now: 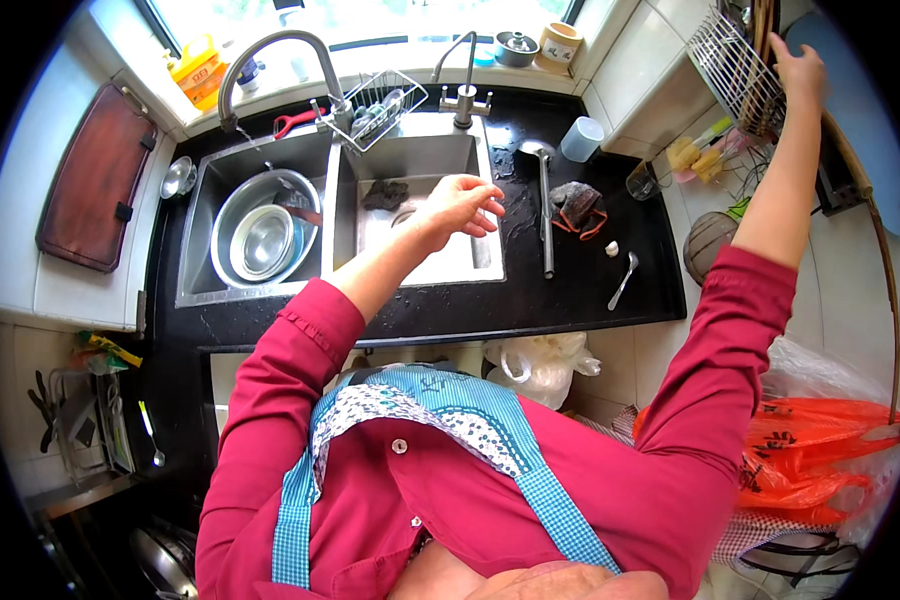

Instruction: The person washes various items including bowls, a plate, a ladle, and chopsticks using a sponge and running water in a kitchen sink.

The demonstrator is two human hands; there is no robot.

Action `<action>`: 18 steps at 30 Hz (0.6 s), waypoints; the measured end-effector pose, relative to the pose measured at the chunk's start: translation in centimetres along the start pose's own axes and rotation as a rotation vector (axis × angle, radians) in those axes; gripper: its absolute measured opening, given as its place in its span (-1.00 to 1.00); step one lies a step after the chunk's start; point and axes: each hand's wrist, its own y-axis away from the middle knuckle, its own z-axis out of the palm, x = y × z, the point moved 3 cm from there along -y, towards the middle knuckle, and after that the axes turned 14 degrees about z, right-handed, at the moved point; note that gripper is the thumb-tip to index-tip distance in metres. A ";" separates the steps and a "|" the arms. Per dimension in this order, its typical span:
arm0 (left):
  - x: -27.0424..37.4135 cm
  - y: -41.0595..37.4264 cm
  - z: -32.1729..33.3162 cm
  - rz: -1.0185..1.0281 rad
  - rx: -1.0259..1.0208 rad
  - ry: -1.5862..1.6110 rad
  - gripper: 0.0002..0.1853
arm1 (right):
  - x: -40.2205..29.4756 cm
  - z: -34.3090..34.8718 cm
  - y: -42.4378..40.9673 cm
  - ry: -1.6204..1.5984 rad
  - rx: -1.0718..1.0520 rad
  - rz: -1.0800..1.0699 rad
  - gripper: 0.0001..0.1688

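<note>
My left hand (461, 210) hovers over the right sink basin (412, 159), fingers loosely bent and apart, with nothing in it. A dark cloth or scrubber (385, 195) lies in that basin. At the upper right, my right hand (801, 71) reaches to the wire utensil basket (736, 75) on the wall, beside the chopsticks (763, 26); whether it grips any cannot be told. Water runs from the curved faucet (279, 39) into the left basin, where a large metal basin (227, 217) holds smaller bowls (261, 241) and a reddish-brown handle.
On the black counter (450, 311) are a ladle (546, 217), a plastic cup (582, 139), a dark cloth with orange edging (577, 208), a garlic clove (612, 248) and a spoon (623, 281). A wire rack (386, 105) stands behind the sinks. Red plastic bags (795, 450) hang at right.
</note>
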 end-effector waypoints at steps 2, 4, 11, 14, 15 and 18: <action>-0.6 0.4 -1.3 -0.026 0.050 0.016 -0.67 | -2.4 -2.9 6.4 -0.224 0.280 -0.085 -0.38; -1.5 0.6 -2.1 -0.054 0.085 0.026 -0.66 | -5.2 -5.1 14.1 -0.588 0.111 -0.061 -0.54; -6.7 3.9 -5.1 -0.160 0.113 -0.007 -0.64 | -8.7 5.4 39.5 -0.916 -0.917 -0.105 -0.55; -7.5 6.9 -8.8 -0.149 0.256 0.059 -0.64 | -10.6 6.7 46.5 -0.918 -1.129 -0.104 -0.52; -7.8 8.0 -10.1 -0.143 0.293 0.080 -0.64 | -11.6 6.6 48.2 -0.952 -1.212 -0.072 -0.52; -8.5 11.7 -14.0 -0.133 0.421 0.136 -0.63 | -14.9 5.6 51.4 -1.039 -1.396 -0.012 -0.50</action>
